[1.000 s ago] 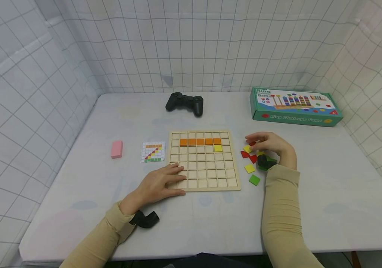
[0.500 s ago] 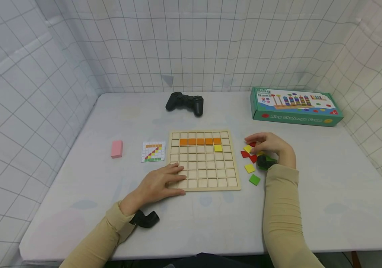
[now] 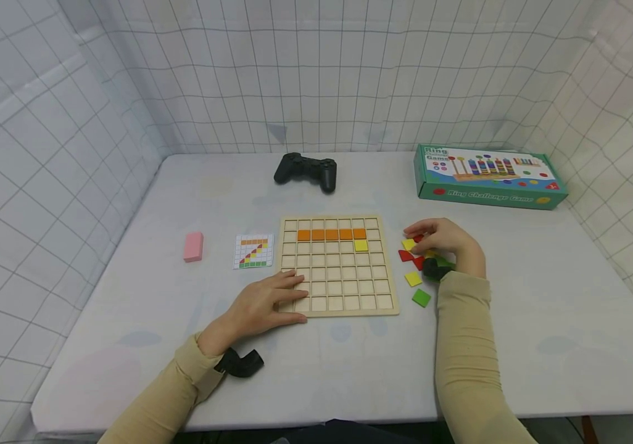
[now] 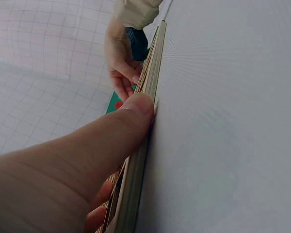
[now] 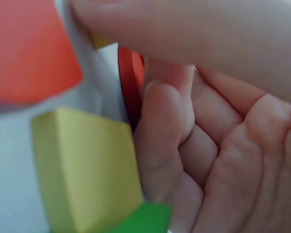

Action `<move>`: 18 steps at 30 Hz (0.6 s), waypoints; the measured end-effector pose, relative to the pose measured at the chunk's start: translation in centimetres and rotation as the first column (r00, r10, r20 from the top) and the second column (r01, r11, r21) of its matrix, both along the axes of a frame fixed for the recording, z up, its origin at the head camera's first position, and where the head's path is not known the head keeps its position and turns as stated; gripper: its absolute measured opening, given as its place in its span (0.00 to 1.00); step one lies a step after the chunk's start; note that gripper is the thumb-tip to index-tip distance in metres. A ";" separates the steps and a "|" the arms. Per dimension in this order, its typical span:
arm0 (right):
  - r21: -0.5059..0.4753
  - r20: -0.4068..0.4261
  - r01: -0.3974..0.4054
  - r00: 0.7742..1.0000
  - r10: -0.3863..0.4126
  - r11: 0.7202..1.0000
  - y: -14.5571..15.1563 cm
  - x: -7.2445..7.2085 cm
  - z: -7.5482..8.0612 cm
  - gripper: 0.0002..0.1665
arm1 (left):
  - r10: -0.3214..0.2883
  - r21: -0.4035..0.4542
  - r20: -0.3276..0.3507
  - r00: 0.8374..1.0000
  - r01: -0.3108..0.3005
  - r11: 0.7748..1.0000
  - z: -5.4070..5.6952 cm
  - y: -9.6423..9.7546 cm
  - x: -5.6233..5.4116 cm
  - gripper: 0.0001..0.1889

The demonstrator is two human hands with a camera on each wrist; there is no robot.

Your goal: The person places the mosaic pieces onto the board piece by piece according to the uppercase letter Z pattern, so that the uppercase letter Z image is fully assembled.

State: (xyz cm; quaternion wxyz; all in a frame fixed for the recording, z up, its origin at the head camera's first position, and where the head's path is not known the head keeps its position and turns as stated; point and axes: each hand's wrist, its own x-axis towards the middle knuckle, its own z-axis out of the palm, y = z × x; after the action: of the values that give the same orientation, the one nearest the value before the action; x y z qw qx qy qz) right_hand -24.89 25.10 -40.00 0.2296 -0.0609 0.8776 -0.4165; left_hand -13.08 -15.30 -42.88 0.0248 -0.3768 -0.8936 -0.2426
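My left hand [image 3: 263, 302] rests fingers spread on the near left corner of a wooden grid board [image 3: 394, 296]. In the left wrist view its thumb [image 4: 131, 114] lies against the board's edge. A row of orange tiles [image 3: 332, 235] fills part of the board, with one yellow tile [image 3: 361, 245] below its right end. My right hand [image 3: 450, 239] is over loose tiles right of the board, bent fingers and thumb around a yellow tile [image 3: 408, 245] and a red piece [image 5: 130, 80]. I cannot tell whether it pinches one. Green tiles [image 3: 445, 263] are partly hidden under the wrist.
Left of the board lies a printed pattern card [image 3: 253, 251], and farther left a pink block [image 3: 194, 247]. A black game controller [image 3: 306, 171] sits behind the board. A green Ring Challenge Game box [image 3: 488, 177] stands at the back right. Loose yellow [image 3: 413, 279] and green [image 3: 421, 298] tiles lie nearby.
My right hand and forearm have shifted slightly left over the loose tiles. The left hand and the board have stayed still.
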 end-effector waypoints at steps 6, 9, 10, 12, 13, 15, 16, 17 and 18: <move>-0.010 0.008 0.016 1.000 -0.016 1.000 -0.4 -0.1 -0.1 0.26 | 0.000 -0.001 0.005 1.000 0.000 1.000 0.0 0.0 0.0 0.26; 0.016 -0.004 0.024 1.000 -0.024 1.000 -0.6 -0.2 -0.1 0.25 | 0.000 0.000 0.005 1.000 0.000 1.000 0.0 0.0 0.0 0.26; 0.029 -0.011 0.027 1.000 -0.027 0.999 -0.7 -0.2 -0.1 0.25 | -0.001 0.000 0.005 1.000 0.001 1.000 0.0 0.0 0.0 0.26; 0.050 -0.026 0.038 0.999 -0.036 0.998 -0.8 -0.2 -0.1 0.24 | -0.001 0.002 0.005 1.000 0.001 1.000 0.0 0.0 0.0 0.26; 0.056 -0.033 0.043 0.999 -0.041 0.998 -0.9 -0.2 0.0 0.23 | -0.001 0.002 0.005 1.000 0.001 1.000 0.0 0.0 0.0 0.26; 0.063 -0.046 0.050 0.998 -0.048 0.997 -1.0 -0.2 0.0 0.23 | -0.002 0.002 0.006 1.000 0.002 1.000 0.0 0.0 0.0 0.26; 0.063 -0.050 0.054 0.997 -0.051 0.997 -1.1 -0.2 0.1 0.23 | -0.002 0.002 0.007 1.000 0.002 1.000 0.0 0.0 0.0 0.26; 0.061 -0.054 0.055 0.997 -0.052 0.997 -1.1 -0.2 0.1 0.23 | -0.003 0.002 0.008 1.000 0.003 1.000 0.0 -0.1 0.0 0.26; 0.058 -0.056 0.056 0.997 -0.053 0.997 -1.2 -0.2 0.1 0.23 | -0.003 0.002 0.009 1.000 0.003 1.000 0.0 -0.1 0.0 0.26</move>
State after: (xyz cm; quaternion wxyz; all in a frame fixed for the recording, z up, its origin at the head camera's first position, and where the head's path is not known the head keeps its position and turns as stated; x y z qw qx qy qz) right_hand -25.09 23.94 -39.87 0.1958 -0.0415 0.8969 -0.3943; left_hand -13.08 -15.35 -42.85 0.0207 -0.3770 -0.8929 -0.2452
